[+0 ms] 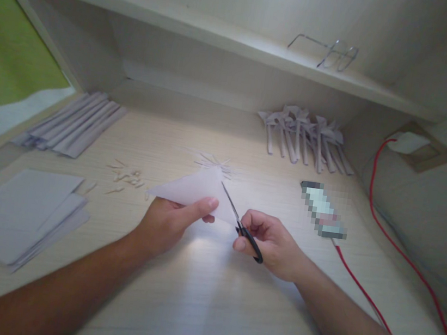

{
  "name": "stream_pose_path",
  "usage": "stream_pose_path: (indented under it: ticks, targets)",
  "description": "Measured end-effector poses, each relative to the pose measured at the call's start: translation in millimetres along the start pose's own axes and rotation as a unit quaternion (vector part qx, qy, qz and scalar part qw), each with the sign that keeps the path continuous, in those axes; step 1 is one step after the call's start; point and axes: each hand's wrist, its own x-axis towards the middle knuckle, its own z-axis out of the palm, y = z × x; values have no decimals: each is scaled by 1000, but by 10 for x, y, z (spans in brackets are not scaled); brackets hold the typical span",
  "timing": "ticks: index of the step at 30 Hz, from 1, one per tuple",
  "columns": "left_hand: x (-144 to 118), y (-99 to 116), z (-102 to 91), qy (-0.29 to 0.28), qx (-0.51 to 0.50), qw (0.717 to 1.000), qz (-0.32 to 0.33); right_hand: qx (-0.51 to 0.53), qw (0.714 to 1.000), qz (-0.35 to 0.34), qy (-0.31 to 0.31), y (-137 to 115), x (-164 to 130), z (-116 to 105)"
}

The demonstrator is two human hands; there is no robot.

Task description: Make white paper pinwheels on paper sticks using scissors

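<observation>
One folded white paper triangle point(196, 188) above the table's point(191, 284) middle, left hand point(166, 223) fingers pinching it, right hand point(269, 242) fingers clenched on one pair of black-handled scissors point(243, 225) — blades in the paper's edge.

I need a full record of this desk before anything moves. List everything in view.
folded white paper triangle: one, white, held above desk centre
black-handled scissors: one, at the triangle's right edge
flat grey paper sheets: a stack, near left
folded grey paper strips: a row, far left
finished folded paper pieces: a pile, far right
small paper scraps: several, left of centre
blurred phone: one, right
red cable: one, right, phone to wall charger
wire-rimmed glasses: one, upper shelf
pale wooden desk: one
left hand: holds triangle
right hand: holds scissors
</observation>
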Motion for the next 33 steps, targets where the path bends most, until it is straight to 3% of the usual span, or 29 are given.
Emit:
stream_pose_path:
  ticks: [4, 9, 33]
  targets:
    - [11, -21, -2, 13, -20, 1000, 18, 4, 1000, 6, 4, 2, -3, 11]
    - [-9, 41, 9, 33, 35, 999, -8, 27, 1000, 12, -8, -20, -6, 53]
    - [-47, 14, 37, -4, 55, 998, -31, 35, 999, -2, 7, -76, 21, 152]
